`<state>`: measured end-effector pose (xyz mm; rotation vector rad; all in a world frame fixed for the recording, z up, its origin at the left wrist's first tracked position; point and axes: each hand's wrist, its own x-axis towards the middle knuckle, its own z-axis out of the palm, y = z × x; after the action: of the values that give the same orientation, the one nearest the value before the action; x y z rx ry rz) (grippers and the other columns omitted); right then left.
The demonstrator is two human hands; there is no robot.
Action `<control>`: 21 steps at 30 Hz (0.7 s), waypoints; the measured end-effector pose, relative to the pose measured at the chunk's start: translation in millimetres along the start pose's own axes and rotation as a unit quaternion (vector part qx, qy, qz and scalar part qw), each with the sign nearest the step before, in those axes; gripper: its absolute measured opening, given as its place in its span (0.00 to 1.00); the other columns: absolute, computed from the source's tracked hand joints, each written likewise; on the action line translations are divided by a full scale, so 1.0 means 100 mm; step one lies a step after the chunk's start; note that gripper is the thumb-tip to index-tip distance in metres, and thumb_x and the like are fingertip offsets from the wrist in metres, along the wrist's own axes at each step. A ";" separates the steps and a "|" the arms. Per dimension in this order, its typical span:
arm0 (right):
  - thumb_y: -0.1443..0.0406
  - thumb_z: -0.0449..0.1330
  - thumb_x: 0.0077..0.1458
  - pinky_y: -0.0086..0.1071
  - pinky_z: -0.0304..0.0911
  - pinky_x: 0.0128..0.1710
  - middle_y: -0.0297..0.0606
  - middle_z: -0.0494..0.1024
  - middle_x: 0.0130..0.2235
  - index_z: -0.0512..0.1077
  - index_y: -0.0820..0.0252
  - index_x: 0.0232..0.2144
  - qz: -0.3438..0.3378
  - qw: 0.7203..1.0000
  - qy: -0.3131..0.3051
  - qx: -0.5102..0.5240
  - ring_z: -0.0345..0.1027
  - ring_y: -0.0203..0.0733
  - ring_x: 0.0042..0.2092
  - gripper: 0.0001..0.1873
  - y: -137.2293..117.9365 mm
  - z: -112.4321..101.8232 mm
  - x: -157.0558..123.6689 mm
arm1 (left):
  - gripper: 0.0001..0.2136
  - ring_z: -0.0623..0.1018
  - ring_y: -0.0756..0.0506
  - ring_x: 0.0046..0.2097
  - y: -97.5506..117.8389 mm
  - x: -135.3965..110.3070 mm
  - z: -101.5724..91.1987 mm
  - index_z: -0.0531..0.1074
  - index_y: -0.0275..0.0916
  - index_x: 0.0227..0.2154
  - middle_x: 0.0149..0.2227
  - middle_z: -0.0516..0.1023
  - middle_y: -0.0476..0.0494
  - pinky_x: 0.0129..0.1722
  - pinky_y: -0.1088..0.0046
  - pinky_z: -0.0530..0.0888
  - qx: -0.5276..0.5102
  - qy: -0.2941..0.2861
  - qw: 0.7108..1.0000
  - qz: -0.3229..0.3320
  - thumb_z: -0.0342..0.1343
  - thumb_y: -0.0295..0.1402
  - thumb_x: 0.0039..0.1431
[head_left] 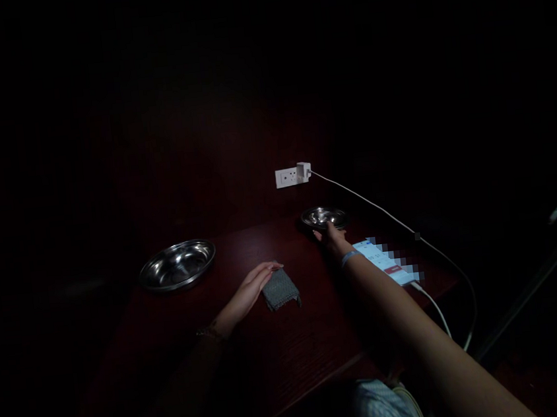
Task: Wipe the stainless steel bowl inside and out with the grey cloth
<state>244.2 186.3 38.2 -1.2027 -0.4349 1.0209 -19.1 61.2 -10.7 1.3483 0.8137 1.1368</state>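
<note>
A folded grey-green cloth (281,289) lies on the dark red table (315,324). Along its left and far edge rests my left hand (251,289), fingers stretched out and flat, not wrapped round it. My right hand (332,238) reaches to the near rim of a small shiny metal dish (320,217) at the back of the table. Its thumb and fingers are at the rim; the fingertips are partly hidden, so a firm grip cannot be made out. Off to the left sits a larger round metal dish (178,267).
Beside my right forearm lies a lit phone (381,263), its image partly pixelated. A white cable (382,207) runs from a charger (304,171) in the wall socket (286,178) past the table's right side. Surroundings are very dark.
</note>
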 end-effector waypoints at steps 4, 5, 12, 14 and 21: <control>0.60 0.59 0.69 0.33 0.78 0.33 0.52 0.75 0.60 0.27 0.47 0.76 0.084 0.995 0.018 0.051 0.83 0.42 0.43 0.50 0.13 0.08 -0.23 | 0.17 0.76 0.37 0.64 0.05 -0.01 0.01 0.82 0.41 0.41 0.53 0.84 0.37 0.71 0.57 0.63 -0.011 0.005 1.000 -0.004 0.66 0.47 0.56; 0.58 0.59 0.69 0.31 0.77 0.32 0.47 0.78 0.56 0.29 0.45 0.75 0.096 0.993 0.006 0.070 0.82 0.40 0.40 0.48 0.20 0.11 -0.33 | 0.17 0.76 0.37 0.64 0.05 -0.02 0.01 0.82 0.41 0.41 0.52 0.84 0.37 0.71 0.57 0.63 -0.020 0.009 1.000 -0.003 0.66 0.48 0.55; 0.60 0.55 0.64 0.33 0.72 0.36 0.35 0.81 0.38 0.67 0.52 0.53 -0.168 0.971 -0.149 -0.088 0.76 0.40 0.34 0.16 0.70 0.11 -1.08 | 0.21 0.80 0.35 0.58 0.02 0.00 0.01 0.79 0.40 0.46 0.54 0.83 0.32 0.65 0.51 0.71 -0.025 0.060 0.998 0.015 0.66 0.50 0.57; 0.60 0.55 0.65 0.38 0.71 0.48 0.38 0.81 0.42 0.72 0.52 0.50 -0.343 0.886 -0.217 -0.224 0.75 0.44 0.43 0.13 0.69 0.02 -1.19 | 0.22 0.81 0.36 0.57 0.07 -0.02 0.01 0.76 0.41 0.51 0.58 0.80 0.31 0.62 0.49 0.74 0.017 0.116 0.992 0.040 0.61 0.50 0.61; 0.61 0.62 0.66 0.47 0.58 0.64 0.43 0.78 0.51 0.78 0.56 0.49 -0.445 0.610 -0.440 -0.486 0.69 0.48 0.55 0.11 0.67 -0.18 -1.26 | 0.16 0.77 0.36 0.62 0.66 -0.28 -0.31 0.78 0.42 0.51 0.60 0.80 0.36 0.67 0.50 0.67 0.503 0.244 0.802 0.211 0.52 0.38 0.66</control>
<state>165.3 72.2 -0.4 -1.0035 -2.3640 0.3105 -66.5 36.1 45.9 2.2268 1.7120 1.5045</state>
